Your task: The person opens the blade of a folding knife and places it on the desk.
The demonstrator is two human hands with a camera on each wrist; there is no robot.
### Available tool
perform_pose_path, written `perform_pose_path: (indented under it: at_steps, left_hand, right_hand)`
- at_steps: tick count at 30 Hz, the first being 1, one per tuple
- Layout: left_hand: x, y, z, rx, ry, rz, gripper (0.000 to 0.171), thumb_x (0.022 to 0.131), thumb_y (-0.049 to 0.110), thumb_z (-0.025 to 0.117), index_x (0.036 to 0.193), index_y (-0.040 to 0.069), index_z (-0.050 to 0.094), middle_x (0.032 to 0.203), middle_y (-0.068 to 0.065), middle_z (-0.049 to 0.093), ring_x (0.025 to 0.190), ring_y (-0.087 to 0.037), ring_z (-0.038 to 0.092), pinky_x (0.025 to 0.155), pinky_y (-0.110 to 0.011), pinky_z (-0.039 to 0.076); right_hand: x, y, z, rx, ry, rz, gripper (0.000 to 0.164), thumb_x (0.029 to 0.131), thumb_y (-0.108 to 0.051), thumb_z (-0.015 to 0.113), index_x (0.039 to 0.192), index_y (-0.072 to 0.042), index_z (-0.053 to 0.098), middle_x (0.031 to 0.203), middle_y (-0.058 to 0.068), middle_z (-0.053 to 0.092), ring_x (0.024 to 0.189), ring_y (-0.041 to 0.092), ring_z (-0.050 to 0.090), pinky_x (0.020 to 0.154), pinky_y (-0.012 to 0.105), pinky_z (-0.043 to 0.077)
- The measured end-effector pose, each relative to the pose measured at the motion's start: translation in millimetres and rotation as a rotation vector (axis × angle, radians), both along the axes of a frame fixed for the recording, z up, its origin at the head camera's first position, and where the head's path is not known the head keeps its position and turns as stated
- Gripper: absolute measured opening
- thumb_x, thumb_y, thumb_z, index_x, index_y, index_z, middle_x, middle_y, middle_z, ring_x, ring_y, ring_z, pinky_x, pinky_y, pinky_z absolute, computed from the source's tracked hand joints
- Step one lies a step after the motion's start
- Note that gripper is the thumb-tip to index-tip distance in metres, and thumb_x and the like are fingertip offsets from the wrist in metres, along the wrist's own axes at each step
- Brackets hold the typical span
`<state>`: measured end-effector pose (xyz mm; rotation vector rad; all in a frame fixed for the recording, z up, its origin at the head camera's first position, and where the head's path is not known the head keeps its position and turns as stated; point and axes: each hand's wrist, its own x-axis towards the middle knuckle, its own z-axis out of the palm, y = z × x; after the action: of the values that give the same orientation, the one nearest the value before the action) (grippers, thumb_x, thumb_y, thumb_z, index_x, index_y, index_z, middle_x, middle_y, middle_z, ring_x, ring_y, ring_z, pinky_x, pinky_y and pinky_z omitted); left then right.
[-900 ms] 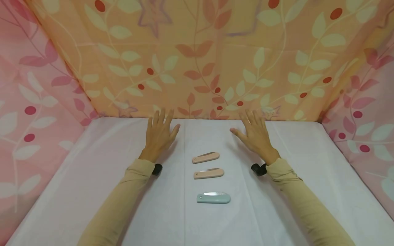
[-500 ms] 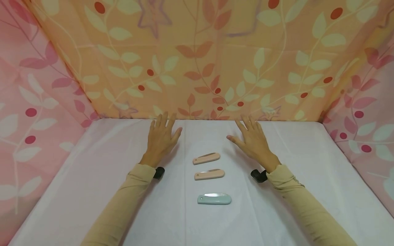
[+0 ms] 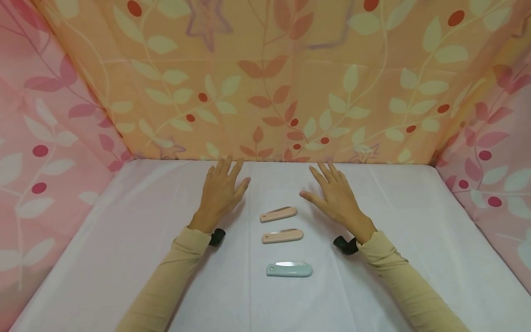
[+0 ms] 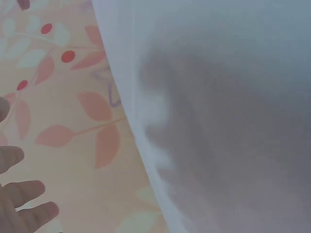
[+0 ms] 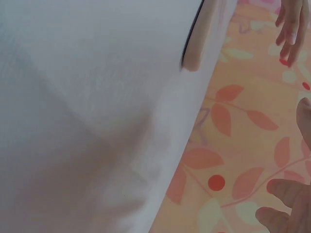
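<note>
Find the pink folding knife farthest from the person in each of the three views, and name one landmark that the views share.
Head: the far pink knife lies at centre, between the two hands, top of a row of three.
Left wrist: not in it.
Right wrist: its end shows at the top edge, on the white cloth.
Shared landmark: the orange leaf-print backdrop.

Three folded knives in a column on the white desk, far pink knife (image 3: 278, 214) slightly tilted, middle pink knife (image 3: 282, 236) just below it, near blue knife (image 3: 289, 269) set further apart, all lying flat, blade spines up
</note>
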<state>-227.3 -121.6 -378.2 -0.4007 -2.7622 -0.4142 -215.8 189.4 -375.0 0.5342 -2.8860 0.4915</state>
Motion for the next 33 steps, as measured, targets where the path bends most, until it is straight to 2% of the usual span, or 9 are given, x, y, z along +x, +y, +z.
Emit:
perform_pose_path:
  at_steps: [8, 11, 16, 23, 28, 33]
  left_hand:
    - [7.0, 5, 0.3, -0.018, 0.005, -0.034, 0.059, 0.102, 0.043, 0.046, 0.154, 0.017, 0.037, 0.158, -0.014, 0.035, 0.145, -0.038, 0.034, 0.118, -0.059, 0.025]
    - [7.7, 6, -0.3, -0.018, 0.02, -0.05, 0.058, 0.102, 0.042, 0.048, 0.152, 0.016, 0.039, 0.156, -0.015, 0.038, 0.142, -0.038, 0.038, 0.116, -0.058, 0.028]
    - [9.8, 8, -1.2, 0.002, 0.025, -0.122, 0.055, 0.101, 0.036, 0.054, 0.15, 0.013, 0.044, 0.151, -0.02, 0.045, 0.138, -0.04, 0.044, 0.114, -0.055, 0.034]
    - [14.0, 16, -3.5, 0.023, -0.058, -0.211, 0.055, 0.101, 0.035, 0.056, 0.149, 0.012, 0.044, 0.15, -0.02, 0.047, 0.137, -0.039, 0.047, 0.114, -0.053, 0.035]
    - [17.5, 23, -5.1, 0.036, -0.099, -0.274, 0.052, 0.1, 0.032, 0.058, 0.145, 0.009, 0.049, 0.142, -0.019, 0.055, 0.131, -0.038, 0.053, 0.109, -0.052, 0.041]
    - [18.9, 27, -7.9, 0.04, -0.179, -0.309, 0.052, 0.098, 0.031, 0.061, 0.144, 0.009, 0.05, 0.138, -0.016, 0.058, 0.127, -0.035, 0.055, 0.106, -0.051, 0.044]
  right_hand:
    - [10.5, -3, -4.4, -0.022, -0.009, 0.033, 0.08, 0.093, -0.055, 0.06, 0.154, -0.011, 0.034, 0.161, 0.017, 0.029, 0.15, 0.043, 0.022, 0.12, 0.059, 0.017]
    - [13.3, -5, -6.4, -0.028, -0.017, 0.049, 0.079, 0.093, -0.053, 0.061, 0.153, -0.009, 0.036, 0.16, 0.018, 0.031, 0.149, 0.044, 0.023, 0.12, 0.059, 0.018]
    - [16.2, -6, -10.2, -0.03, -0.042, 0.061, 0.077, 0.093, -0.052, 0.062, 0.152, -0.009, 0.038, 0.159, 0.018, 0.033, 0.149, 0.043, 0.022, 0.119, 0.06, 0.019]
    - [19.4, -10, -16.2, -0.008, -0.072, 0.075, 0.074, 0.091, -0.049, 0.066, 0.148, -0.006, 0.044, 0.155, 0.02, 0.039, 0.148, 0.044, 0.026, 0.117, 0.061, 0.023]
    - [19.7, -12, -20.0, -0.016, -0.082, 0.102, 0.072, 0.09, -0.049, 0.068, 0.143, -0.004, 0.05, 0.151, 0.02, 0.046, 0.145, 0.044, 0.032, 0.118, 0.058, 0.025]
    - [20.0, -13, -22.7, -0.026, -0.113, 0.131, 0.07, 0.091, -0.049, 0.067, 0.143, -0.004, 0.051, 0.15, 0.018, 0.048, 0.146, 0.042, 0.032, 0.118, 0.057, 0.025]
